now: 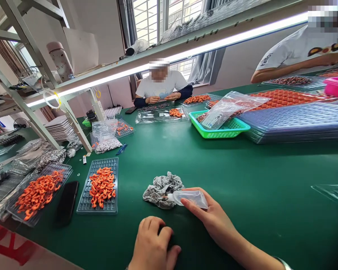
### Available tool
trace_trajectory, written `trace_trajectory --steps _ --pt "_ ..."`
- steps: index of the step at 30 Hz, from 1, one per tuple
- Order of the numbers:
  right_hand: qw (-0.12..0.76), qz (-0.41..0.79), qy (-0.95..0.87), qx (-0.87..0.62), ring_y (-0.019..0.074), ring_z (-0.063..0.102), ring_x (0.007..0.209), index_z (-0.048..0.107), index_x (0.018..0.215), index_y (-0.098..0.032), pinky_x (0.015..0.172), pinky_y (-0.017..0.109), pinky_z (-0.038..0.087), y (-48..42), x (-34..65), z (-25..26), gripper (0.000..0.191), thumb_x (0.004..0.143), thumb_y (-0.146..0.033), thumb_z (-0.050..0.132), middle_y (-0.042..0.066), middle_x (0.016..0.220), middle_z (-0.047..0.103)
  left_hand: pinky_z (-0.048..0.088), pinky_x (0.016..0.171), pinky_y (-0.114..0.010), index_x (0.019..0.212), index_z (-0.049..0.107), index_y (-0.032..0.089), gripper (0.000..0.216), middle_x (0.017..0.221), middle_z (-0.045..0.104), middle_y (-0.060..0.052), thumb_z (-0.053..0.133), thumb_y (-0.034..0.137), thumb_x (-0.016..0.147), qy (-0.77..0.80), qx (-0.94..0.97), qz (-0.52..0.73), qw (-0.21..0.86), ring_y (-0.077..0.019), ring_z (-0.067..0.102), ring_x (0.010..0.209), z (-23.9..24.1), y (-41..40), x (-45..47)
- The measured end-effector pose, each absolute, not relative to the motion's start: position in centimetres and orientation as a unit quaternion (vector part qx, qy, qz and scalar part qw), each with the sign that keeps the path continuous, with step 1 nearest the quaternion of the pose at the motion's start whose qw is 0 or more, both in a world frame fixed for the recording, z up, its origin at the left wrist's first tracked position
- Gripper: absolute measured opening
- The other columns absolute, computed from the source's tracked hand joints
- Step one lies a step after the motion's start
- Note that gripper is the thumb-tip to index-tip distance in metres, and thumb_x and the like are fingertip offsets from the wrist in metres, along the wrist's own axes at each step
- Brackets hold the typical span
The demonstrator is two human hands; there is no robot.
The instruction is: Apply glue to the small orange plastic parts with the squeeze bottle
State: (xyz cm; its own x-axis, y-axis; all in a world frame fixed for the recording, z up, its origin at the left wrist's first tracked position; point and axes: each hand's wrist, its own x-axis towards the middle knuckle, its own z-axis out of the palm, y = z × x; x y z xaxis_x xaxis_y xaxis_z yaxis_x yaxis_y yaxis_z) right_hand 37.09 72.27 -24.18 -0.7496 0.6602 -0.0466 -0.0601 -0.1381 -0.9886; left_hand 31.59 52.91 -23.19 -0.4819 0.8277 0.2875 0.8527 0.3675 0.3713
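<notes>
The right hand (pixel 211 215) closes its fingers around a small clear bottle (pixel 190 197), nozzle touching the grey cloth (pixel 160 189) on the green counter (pixel 242 168). The left hand (pixel 153 243) is curled into a fist; whether it holds anything I cannot tell. No label on the bottle is readable.

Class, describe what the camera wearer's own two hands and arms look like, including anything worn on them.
Both hands are bare, with no gloves and no rings that show. The left hand is cut off at the wrist by the picture's edge. The right hand leads to a bare forearm with no sleeve in view, and a thin silvery band sits on it near the bottom edge.
</notes>
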Motion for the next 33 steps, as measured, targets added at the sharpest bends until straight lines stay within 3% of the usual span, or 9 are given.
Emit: trace_trajectory --steps 3,6,10,13,17,20,25,29,33 --pt "0.260 0.753 -0.550 -0.252 0.0279 0.063 0.082 0.068 0.087 -0.025 0.072 0.036 0.052 72.8 36.9 -24.3 0.048 0.059 -0.063 0.080 0.005 0.085 0.072 0.056 0.081 -0.043 0.091 0.065 0.021 0.023 0.098 0.067 -0.005 0.078 0.016 0.072 -0.827 -0.498 -0.259 0.016 -0.0252 0.064 0.090 -22.3 52.4 31.6" --pt "0.250 0.793 -0.490 -0.260 0.0303 0.064 0.073 0.068 0.080 -0.027 0.071 0.045 0.056 73.8 37.4 -24.4 0.051 0.053 -0.070 0.077 0.007 0.081 0.072 0.055 0.077 -0.039 0.092 0.066 0.023 0.015 0.093 0.070 -0.002 0.072 0.017 0.080 -0.847 -0.457 -0.268 0.036 -0.0222 0.065 0.085 -21.1 50.9 30.7" --pt "0.216 0.837 -0.398 -0.307 0.0356 0.066 0.087 0.072 0.075 -0.035 0.087 0.052 0.055 75.4 39.4 -25.5 0.040 0.045 -0.058 0.086 0.010 0.092 0.071 0.053 0.083 -0.041 0.097 0.067 0.021 0.012 0.097 0.070 -0.004 0.062 0.016 0.087 -0.906 -0.358 -0.208 0.085 -0.0231 0.064 0.091 -20.2 47.5 28.4" --pt "0.179 0.853 -0.364 -0.327 0.0395 0.061 0.110 0.075 0.081 -0.037 0.095 0.050 0.051 75.2 40.6 -26.6 0.039 0.047 -0.051 0.088 0.013 0.104 0.072 0.052 0.087 -0.042 0.099 0.067 0.018 0.014 0.098 0.069 -0.006 0.059 0.014 0.089 -0.927 -0.316 -0.176 0.102 -0.0235 0.064 0.094 -20.3 45.5 26.5" --pt "0.094 0.880 -0.378 -0.271 0.0433 0.062 0.111 0.074 0.095 -0.030 0.092 0.053 0.054 72.5 40.2 -26.0 0.057 0.050 -0.064 0.084 0.015 0.116 0.072 0.053 0.087 -0.041 0.105 0.066 0.017 0.019 0.100 0.065 -0.007 0.059 0.017 0.087 -0.941 -0.277 -0.154 0.120 -0.0242 0.064 0.095 -20.8 45.0 25.2" --pt "0.043 0.894 -0.397 -0.202 0.0395 0.064 0.113 0.069 0.109 -0.029 0.093 0.052 0.054 69.9 38.4 -24.7 0.065 0.056 -0.064 0.084 0.011 0.125 0.069 0.053 0.085 -0.040 0.098 0.066 0.015 0.015 0.098 0.064 -0.009 0.055 0.018 0.089 -0.949 -0.256 -0.135 0.126 -0.0248 0.065 0.093 -21.0 45.4 24.8" --pt "0.066 0.889 -0.420 -0.168 0.0335 0.054 0.126 0.066 0.111 -0.030 0.095 0.043 0.053 68.8 36.0 -23.5 0.066 0.059 -0.067 0.083 0.007 0.138 0.060 0.052 0.079 -0.038 0.084 0.064 0.016 0.015 0.091 0.064 -0.009 0.050 0.013 0.087 -0.953 -0.251 -0.109 0.131 -0.0246 0.065 0.085 -20.5 45.1 24.8" --pt "0.096 0.882 -0.434 -0.158 0.0309 0.045 0.133 0.069 0.108 -0.029 0.100 0.040 0.049 69.7 36.5 -23.4 0.058 0.066 -0.068 0.078 0.005 0.138 0.059 0.052 0.078 -0.036 0.083 0.063 0.018 0.018 0.087 0.064 -0.007 0.047 0.012 0.086 -0.946 -0.276 -0.110 0.129 -0.0231 0.065 0.084 -20.2 43.2 25.3" --pt "0.123 0.875 -0.441 -0.156 0.0301 0.054 0.124 0.069 0.104 -0.029 0.097 0.041 0.049 70.1 37.3 -23.2 0.052 0.071 -0.069 0.073 0.005 0.128 0.065 0.055 0.075 -0.035 0.083 0.064 0.021 0.018 0.086 0.066 -0.005 0.046 0.018 0.087 -0.927 -0.315 -0.138 0.146 -0.0225 0.068 0.081 -21.5 40.2 24.9"
